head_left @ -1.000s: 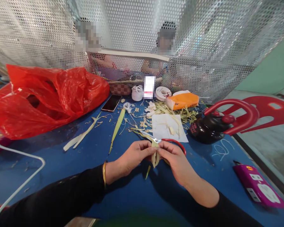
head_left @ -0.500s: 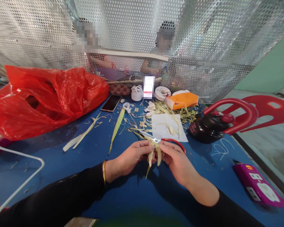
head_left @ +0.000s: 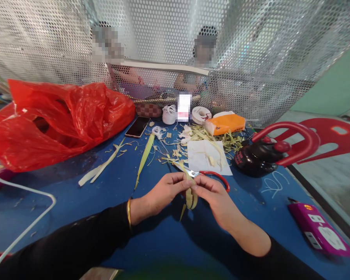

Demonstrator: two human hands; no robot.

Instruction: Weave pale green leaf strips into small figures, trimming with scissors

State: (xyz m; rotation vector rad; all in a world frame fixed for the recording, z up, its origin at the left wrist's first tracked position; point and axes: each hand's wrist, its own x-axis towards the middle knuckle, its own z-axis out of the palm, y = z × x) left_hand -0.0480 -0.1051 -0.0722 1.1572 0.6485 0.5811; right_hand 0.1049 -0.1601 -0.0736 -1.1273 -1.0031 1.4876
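Note:
Both hands meet over the front middle of the table, pinching a pale yellow-green corn husk (head_left: 189,198) between thumbs and fingers. My left hand (head_left: 167,190) is closed on its left side, a gold bangle at the wrist. My right hand (head_left: 214,194) is closed on the right side. Below the fingertips the husk bends in a curve, and a thin pointed tip hangs under it. Just beyond the fingers lie scissors (head_left: 218,176) with red handles, their blades partly behind the husk. To the left rests a long green husk leaf (head_left: 146,155) with white string at its top.
Husk scraps lie around a white paper sheet (head_left: 226,165). A red plastic bag (head_left: 76,112), a phone (head_left: 138,127), a string ball (head_left: 169,114), a tape roll (head_left: 201,115), an orange packet (head_left: 229,123), a black pot (head_left: 255,157) and a purple pack (head_left: 317,229) surround it. People sit behind a perforated sheet.
The hanging husk strips were apart and now sit close together, curved into a loop. My right fingers have shifted nearer the left ones. The scissors stay in place.

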